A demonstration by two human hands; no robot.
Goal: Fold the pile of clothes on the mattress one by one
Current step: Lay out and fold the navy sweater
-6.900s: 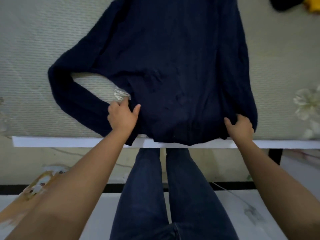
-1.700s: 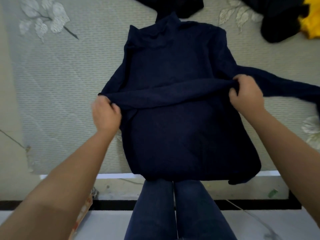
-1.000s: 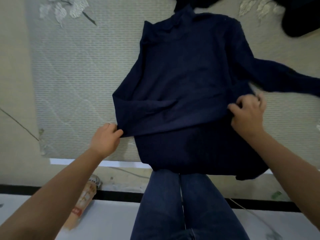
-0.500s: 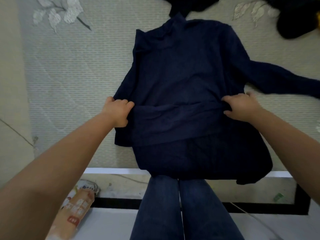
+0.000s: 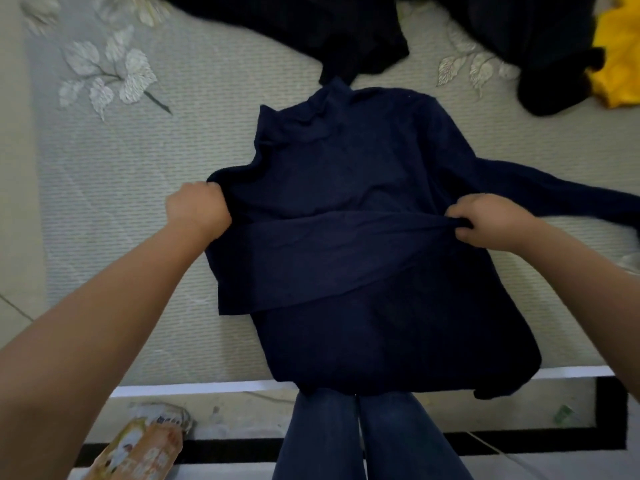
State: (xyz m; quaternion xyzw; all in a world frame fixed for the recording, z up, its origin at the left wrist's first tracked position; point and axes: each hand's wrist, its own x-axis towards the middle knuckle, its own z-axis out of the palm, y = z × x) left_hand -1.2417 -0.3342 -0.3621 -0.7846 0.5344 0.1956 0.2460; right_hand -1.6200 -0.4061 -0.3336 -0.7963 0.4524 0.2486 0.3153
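So the navy sweater point(image 5: 346, 174) is laid out flat on the mattress point(image 5: 138, 188), collar pointing away toward the far side, hem hanging a bit over the near edge. The left sleeve point(image 5: 311, 261) is folded across the body as a wide band running side to side, and it's being held at both ends. Its left end, at the sweater's shoulder side, is gripped by the left hand point(image 5: 197, 209), fingers curled tight into the fabric. The cuff end is pinched by the right hand point(image 5: 485, 220), thumb and fingers closed on a bunched bit of cloth just over the sweater's right edge. The band looks lifted slightly off the body there, though that's hard to tell for sure with everything this dark. The other sleeve point(image 5: 554, 192) is stretched out flat to the right, past the right hand.

Further out, a black garment point(image 5: 329, 32) is heaped just beyond the collar, touching or nearly touching it. Another dark pile point(image 5: 540, 46) sits at the far right corner with something bright yellow point(image 5: 620, 60) beside it. Leaf patterns are stitched into the mattress cover. Below the near edge, blue jeans point(image 5: 367, 441) are seen, and a printed orange bag point(image 5: 138, 448) is lying on the floor to the left.
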